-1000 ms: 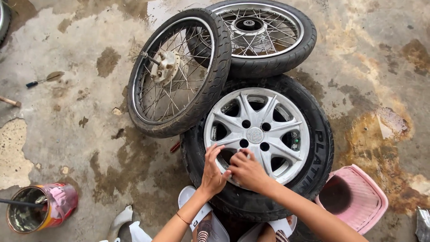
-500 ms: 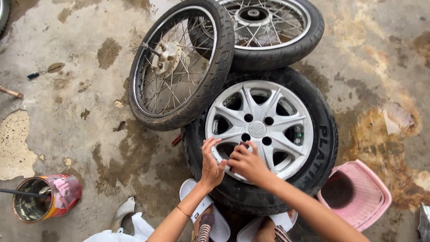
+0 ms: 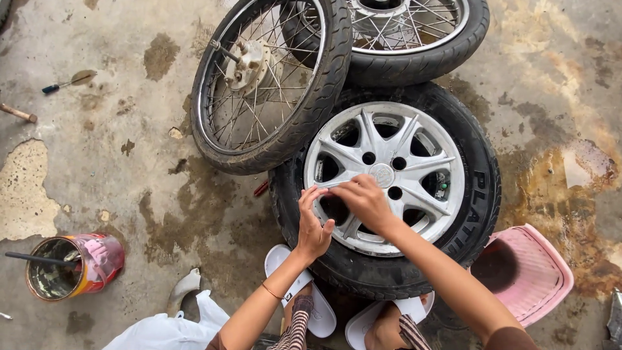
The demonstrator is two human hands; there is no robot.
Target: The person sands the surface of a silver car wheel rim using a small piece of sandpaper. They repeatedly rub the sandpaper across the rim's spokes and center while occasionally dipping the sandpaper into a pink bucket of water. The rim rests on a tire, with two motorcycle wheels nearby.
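Sandals: two white sandals point(image 3: 322, 311) are showing at the bottom edge, just under the car wheel's near tread.
Left hand: the left hand point(image 3: 313, 223) is resting on the near-left part of the silver alloy rim point(image 3: 385, 175), fingers together and curled against a spoke edge; whether it is pinching anything small I cannot tell.
Right hand: the right hand point(image 3: 364, 199) is lying just beside the left, nearer the rim's hub, fingers bent downward and close together over a gap between spokes; what is under them is hidden.
Car wheel: the car wheel point(image 3: 481, 194) is lying flat on the ground, rim face up.
Handling: it is looking heavy and stiff, the rubber grippy and the metal smooth; the best hold is probably through the spoke openings or around the outer tread.
Stool: a pink plastic stool point(image 3: 531, 275) is touching the wheel's near-right side.
Can: a dirty can point(image 3: 68, 266) with a stick in it is standing well to the wheel's left.
Spoked wheels: one spoked wheel point(image 3: 272, 84) is leaning on the car wheel's far-left edge, another spoked wheel point(image 3: 414, 32) lying beyond.
Ground: stained, cracked concrete point(image 3: 97, 162) is spreading all around, outdoors, with a screwdriver point(image 3: 65, 82) far left.
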